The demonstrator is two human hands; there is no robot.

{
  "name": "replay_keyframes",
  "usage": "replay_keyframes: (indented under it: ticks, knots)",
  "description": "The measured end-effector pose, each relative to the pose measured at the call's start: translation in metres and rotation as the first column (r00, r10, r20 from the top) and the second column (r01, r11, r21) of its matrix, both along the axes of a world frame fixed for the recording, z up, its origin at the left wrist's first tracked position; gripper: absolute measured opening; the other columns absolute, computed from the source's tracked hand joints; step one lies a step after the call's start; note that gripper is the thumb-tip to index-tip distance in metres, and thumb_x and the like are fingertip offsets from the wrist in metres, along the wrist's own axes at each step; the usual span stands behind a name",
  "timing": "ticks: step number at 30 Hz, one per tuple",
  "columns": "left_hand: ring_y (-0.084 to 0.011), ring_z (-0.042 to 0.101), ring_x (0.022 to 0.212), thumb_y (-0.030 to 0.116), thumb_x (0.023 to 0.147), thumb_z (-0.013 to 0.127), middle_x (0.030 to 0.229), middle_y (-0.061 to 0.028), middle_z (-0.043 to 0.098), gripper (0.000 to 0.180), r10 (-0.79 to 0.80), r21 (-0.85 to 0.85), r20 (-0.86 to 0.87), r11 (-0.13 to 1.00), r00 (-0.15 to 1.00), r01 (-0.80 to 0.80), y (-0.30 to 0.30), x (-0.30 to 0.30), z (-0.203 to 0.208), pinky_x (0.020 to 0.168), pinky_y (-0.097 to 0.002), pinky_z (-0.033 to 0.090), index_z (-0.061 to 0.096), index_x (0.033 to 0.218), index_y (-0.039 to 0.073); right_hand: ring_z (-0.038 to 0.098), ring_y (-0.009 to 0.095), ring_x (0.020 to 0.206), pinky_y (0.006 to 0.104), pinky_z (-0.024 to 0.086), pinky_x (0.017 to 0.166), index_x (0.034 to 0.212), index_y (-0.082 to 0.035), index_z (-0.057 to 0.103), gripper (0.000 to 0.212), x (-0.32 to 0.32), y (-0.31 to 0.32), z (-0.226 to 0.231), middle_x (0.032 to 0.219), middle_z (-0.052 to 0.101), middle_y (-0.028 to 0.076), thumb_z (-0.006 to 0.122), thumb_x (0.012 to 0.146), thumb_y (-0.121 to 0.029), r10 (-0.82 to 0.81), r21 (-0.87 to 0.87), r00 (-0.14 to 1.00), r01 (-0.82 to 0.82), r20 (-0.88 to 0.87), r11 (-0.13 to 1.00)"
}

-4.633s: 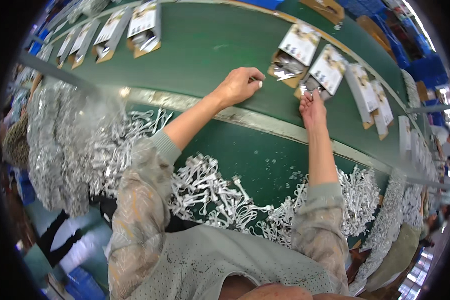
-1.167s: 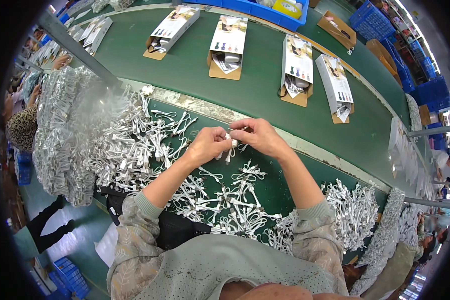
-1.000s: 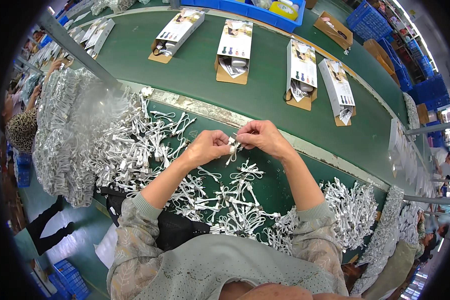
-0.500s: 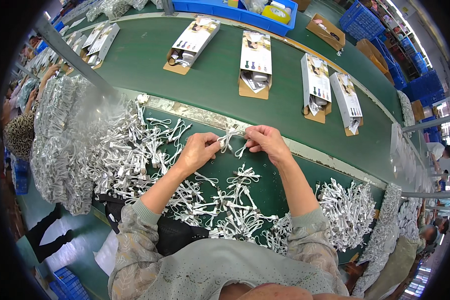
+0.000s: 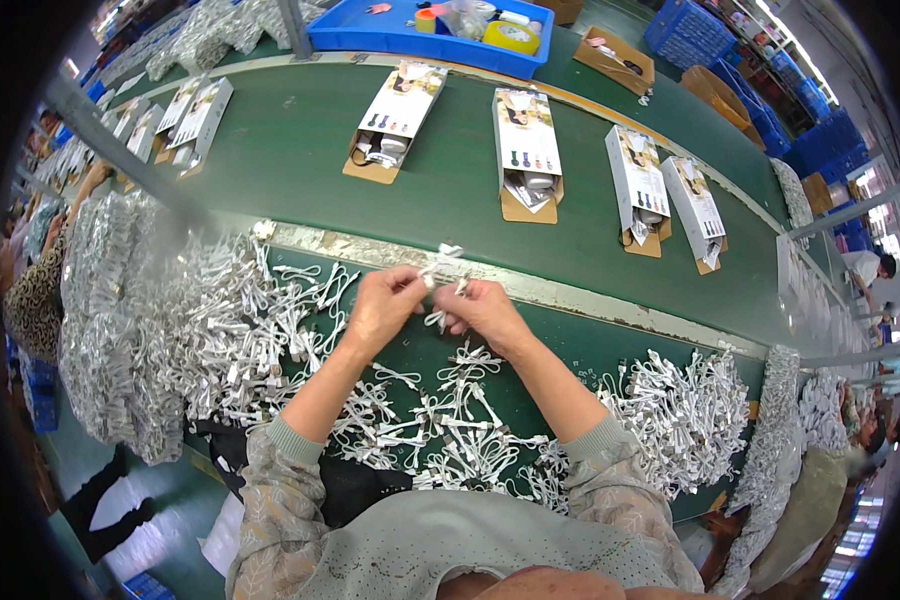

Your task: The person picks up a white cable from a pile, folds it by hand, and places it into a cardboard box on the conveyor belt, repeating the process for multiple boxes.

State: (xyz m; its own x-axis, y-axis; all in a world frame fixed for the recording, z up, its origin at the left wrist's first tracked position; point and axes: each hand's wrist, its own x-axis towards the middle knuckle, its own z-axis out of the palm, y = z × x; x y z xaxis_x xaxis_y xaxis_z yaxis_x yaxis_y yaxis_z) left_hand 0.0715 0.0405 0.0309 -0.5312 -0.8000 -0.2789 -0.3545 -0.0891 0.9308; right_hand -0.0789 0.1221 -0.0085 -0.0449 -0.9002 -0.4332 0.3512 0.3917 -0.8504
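My left hand (image 5: 380, 308) pinches a bundled white charging cable (image 5: 447, 262) between thumb and fingers, just over the pale rail in front of me. Close beside it, my right hand (image 5: 486, 314) has its fingers closed on white cable too, with a loop (image 5: 436, 319) hanging below the fingertips. Whether both hands grip one cable or two, I cannot tell. Beneath my wrists lie scattered white cables (image 5: 475, 435) on the green bench. A large heap of cables (image 5: 245, 340) is by my left arm, and another pile (image 5: 682, 420) lies by my right forearm.
Beyond the pale rail (image 5: 370, 252), a green conveyor belt (image 5: 300, 150) carries several open white boxes (image 5: 530, 135) with goods inside. A blue tray (image 5: 370, 38) stands at the back. Bagged cables (image 5: 120, 320) are stacked at left, near a metal post (image 5: 120, 150) and another person's arm (image 5: 82, 195).
My hands have come closer together, the right one moving left toward the cable. The view has shifted slightly, and the boxes appear a little lower.
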Motion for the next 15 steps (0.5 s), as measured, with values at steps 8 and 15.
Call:
replay_keyframes:
  ticks: [8, 15]
  knots:
    - [-0.0240, 0.055, 0.057, 0.025, 0.081, 0.063, 0.063, -0.0131, 0.059, 0.025, 0.153, -0.445, 0.215, 0.895, 0.965, -0.043, -0.068, -0.016, 0.001, 0.059, -0.0354, 0.044, 0.066, 0.084, 0.000, 0.056, 0.011, 0.045, 0.0258, 0.047, 0.043, 0.081, 0.001, 0.063, 0.031, -0.130, -0.024, -0.008, 0.062, 0.061, 0.008, 0.067, 0.081, -0.029, -0.498, -0.122, 0.672, 0.525, -0.547, 0.842]
    - [-0.0340, 0.061, 0.068, 0.027, 0.078, 0.059, 0.068, -0.0165, 0.063, 0.025, 0.138, -0.500, 0.310, 0.865, 0.941, 0.038, -0.101, -0.068, -0.021, 0.064, -0.0412, 0.046, 0.068, 0.080, 0.003, 0.063, 0.037, 0.083, 0.0439, 0.048, 0.076, 0.089, -0.002, 0.066, 0.026, -0.183, -0.043, -0.049, 0.082, 0.065, 0.021, 0.057, 0.082, -0.025, -0.232, -0.163, 0.129, 0.403, -0.964, 0.900]
